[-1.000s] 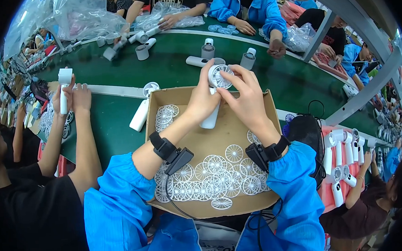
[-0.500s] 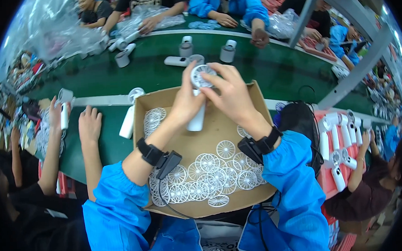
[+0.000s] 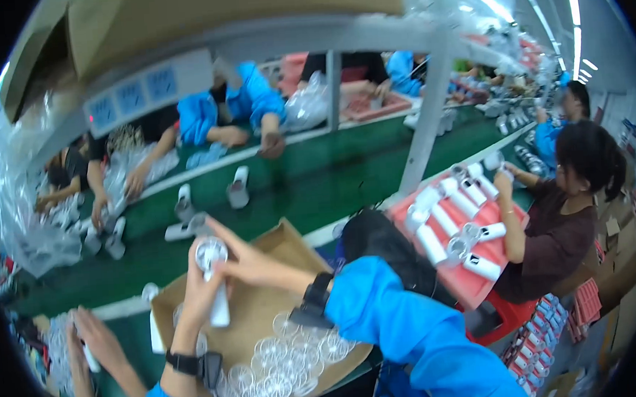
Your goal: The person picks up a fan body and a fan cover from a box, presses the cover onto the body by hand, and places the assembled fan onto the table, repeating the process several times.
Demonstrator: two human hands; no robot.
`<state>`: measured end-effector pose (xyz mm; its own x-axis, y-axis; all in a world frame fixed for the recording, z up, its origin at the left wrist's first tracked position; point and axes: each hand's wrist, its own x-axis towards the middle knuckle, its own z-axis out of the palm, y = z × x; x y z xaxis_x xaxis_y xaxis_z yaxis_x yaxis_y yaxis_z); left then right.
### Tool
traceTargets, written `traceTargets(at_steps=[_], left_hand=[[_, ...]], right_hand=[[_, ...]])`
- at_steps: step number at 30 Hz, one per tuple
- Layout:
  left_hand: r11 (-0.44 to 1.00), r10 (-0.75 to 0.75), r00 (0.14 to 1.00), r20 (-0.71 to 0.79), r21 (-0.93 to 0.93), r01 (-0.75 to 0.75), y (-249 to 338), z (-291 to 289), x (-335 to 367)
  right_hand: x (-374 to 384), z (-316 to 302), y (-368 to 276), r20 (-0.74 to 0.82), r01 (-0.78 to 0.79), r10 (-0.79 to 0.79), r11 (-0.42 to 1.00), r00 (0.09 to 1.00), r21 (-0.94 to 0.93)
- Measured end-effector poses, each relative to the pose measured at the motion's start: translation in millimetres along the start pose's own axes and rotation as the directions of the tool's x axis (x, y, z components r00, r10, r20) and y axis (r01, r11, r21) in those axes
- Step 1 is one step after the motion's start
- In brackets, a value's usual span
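Observation:
A white handheld fan (image 3: pixel 219 310) with a round spoked front is held up over the cardboard box (image 3: pixel 166 310), its handle pointing down. My left hand (image 3: pixel 198 289) is closed around it just below the head. From the right, my right hand (image 3: pixel 252 259) grips the fan's head, thumb at the front and fingers reaching along its far side. Beneath my hands, many loose white spoked discs (image 3: pixel 277 361) lie in the box, mostly along its near side.
White fans (image 3: pixel 237 189) stand and lie on the green conveyor belt (image 3: pixel 288 178) beyond the box. At right are a black bag (image 3: pixel 387 249) and a pink tray (image 3: pixel 476 291) of fans, beside a co-worker. Another person's hands (image 3: pixel 105 342) work at left. A metal post (image 3: pixel 427 133) rises behind the belt.
The view has swung right and up, so the box and my hands now appear lower left. The fan remains in my hands; my right fingers have straightened past its head.

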<state>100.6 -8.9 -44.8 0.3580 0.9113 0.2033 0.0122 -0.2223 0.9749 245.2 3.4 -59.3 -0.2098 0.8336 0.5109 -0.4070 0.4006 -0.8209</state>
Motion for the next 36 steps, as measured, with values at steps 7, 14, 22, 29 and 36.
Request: traceTargets(at_steps=[7,14,22,29,36], left_hand=[[0.978,-0.153,0.985,-0.074,-0.155,0.141,9.5,5.5,4.7],[0.980,-0.160,0.986,-0.047,-0.126,0.153,10.2,6.6,12.4],[0.999,-0.023,1.000,-0.012,0.044,0.024,12.5,0.5,6.0],[0.998,-0.066,0.997,0.033,0.005,0.066,15.4,2.1,6.2],[0.994,-0.089,0.996,0.030,-0.062,0.091,15.6,1.5,7.3]], right_hand=[[9.3,-6.8,-19.7,0.087,-0.244,0.234,0.961,0.968,0.133],[12.9,-19.6,-19.2,0.064,-0.352,0.347,0.915,0.936,0.195],[10.9,-11.0,-18.7,0.069,-0.231,0.235,0.971,0.970,-0.063],[9.6,-17.2,-20.3,0.053,-0.247,0.245,0.969,0.968,0.022],[12.9,-15.8,-26.0,0.086,-0.246,0.245,0.969,0.966,-0.001]])
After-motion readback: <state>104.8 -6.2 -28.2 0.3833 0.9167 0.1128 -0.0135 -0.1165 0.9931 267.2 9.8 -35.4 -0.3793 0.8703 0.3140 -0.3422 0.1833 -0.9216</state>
